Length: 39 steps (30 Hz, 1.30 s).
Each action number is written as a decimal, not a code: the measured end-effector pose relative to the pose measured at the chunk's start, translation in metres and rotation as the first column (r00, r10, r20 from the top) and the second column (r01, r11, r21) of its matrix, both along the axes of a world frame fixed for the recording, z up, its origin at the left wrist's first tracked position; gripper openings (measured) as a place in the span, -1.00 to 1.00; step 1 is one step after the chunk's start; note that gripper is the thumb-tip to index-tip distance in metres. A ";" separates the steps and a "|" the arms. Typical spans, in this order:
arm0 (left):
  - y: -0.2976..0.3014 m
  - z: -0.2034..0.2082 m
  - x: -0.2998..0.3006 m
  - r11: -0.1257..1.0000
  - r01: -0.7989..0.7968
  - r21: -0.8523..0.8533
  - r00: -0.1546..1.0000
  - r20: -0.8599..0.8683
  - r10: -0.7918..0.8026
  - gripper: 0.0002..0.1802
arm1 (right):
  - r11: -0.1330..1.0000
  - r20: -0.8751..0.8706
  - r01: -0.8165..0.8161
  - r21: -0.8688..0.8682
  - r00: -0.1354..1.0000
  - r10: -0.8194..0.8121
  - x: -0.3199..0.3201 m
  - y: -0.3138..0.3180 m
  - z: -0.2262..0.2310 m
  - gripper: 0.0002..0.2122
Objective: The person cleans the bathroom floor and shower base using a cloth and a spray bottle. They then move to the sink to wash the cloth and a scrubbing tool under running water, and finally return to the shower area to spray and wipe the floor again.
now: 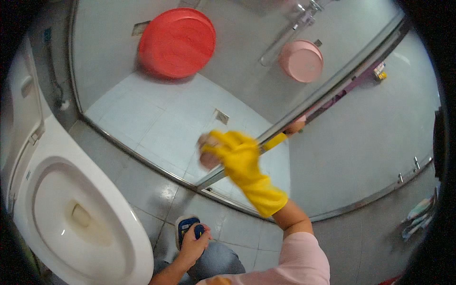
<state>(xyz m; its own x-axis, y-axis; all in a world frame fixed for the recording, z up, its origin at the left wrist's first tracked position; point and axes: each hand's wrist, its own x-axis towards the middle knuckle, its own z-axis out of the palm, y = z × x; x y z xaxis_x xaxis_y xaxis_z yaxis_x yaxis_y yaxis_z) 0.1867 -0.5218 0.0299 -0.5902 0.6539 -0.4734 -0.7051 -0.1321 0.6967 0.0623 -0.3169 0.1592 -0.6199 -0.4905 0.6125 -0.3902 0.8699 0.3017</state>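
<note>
My right hand [242, 166], in a yellow rubber glove, is raised at the metal edge of the glass shower panel [212, 177]. Its curled fingers hold a pinkish-brown cloth or pad [209, 159], blurred, so its exact kind is unclear. Lower down, my bare left hand [194, 244] is by my jeans-covered knee [221, 263]. Its fingers curl around a small dark blue thing [199, 231] that I cannot identify. Just past that hand is a dark blue shoe or slipper [183, 227] with a pale rim.
At the left stands a white toilet [137, 237] with its lid raised. Inside the shower, a red basin [178, 42] and a pink basin [302, 61] hang on the wall. A floor drain [221, 117] lies between the panels. Cloths [420, 213] hang at the right.
</note>
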 end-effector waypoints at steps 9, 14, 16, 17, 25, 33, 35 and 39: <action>0.003 0.003 0.001 1.000 -0.009 0.029 0.999 -0.051 0.011 -0.89 | 0.977 0.529 0.127 0.169 0.825 -0.199 0.012 0.017 -0.158 -0.75; 0.003 0.008 -0.005 0.998 -0.062 0.023 0.998 0.007 0.062 -0.91 | 0.620 0.990 0.783 -0.047 -0.045 0.133 0.096 0.040 -0.241 -0.50; 0.000 0.006 -0.009 0.996 -0.088 0.011 0.996 -0.017 0.088 -0.90 | 0.867 0.962 0.466 0.178 0.101 -0.252 0.120 0.015 -0.163 -0.34; 0.002 0.013 -0.005 0.999 -0.033 -0.002 0.999 0.021 0.033 -0.91 | 0.807 0.966 0.570 0.156 0.083 -0.246 0.154 0.035 -0.182 -0.16; 0.008 -0.007 -0.002 1.000 0.023 0.014 0.987 -0.159 -0.021 -0.83 | -0.596 0.646 0.696 -0.401 0.676 0.355 0.268 0.091 -0.223 -0.64; 0.031 -0.008 0.002 0.997 -0.033 -0.072 0.982 -0.186 0.019 -0.83 | 0.567 0.432 0.726 -0.389 0.688 -0.583 0.151 0.125 -0.218 -0.65; 0.039 -0.017 0.005 0.989 0.001 -0.145 0.981 -0.189 -0.029 -0.82 | 0.510 0.766 0.857 0.069 0.282 -0.578 0.134 0.157 -0.226 -0.73; 0.045 -0.034 0.001 0.967 0.015 -0.253 0.977 -0.201 -0.068 -0.83 | 0.595 0.816 0.721 0.355 0.071 -0.573 0.197 0.221 -0.209 -0.50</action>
<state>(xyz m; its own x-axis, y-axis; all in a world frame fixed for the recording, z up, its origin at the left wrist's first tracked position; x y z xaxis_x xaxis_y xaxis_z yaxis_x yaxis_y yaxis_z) 0.1875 -0.4773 -0.0045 -0.6669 0.5571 -0.4949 -0.5436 0.0904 0.8344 0.2598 -0.0962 -0.0499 -0.8200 0.4084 -0.4009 0.3916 0.9113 0.1273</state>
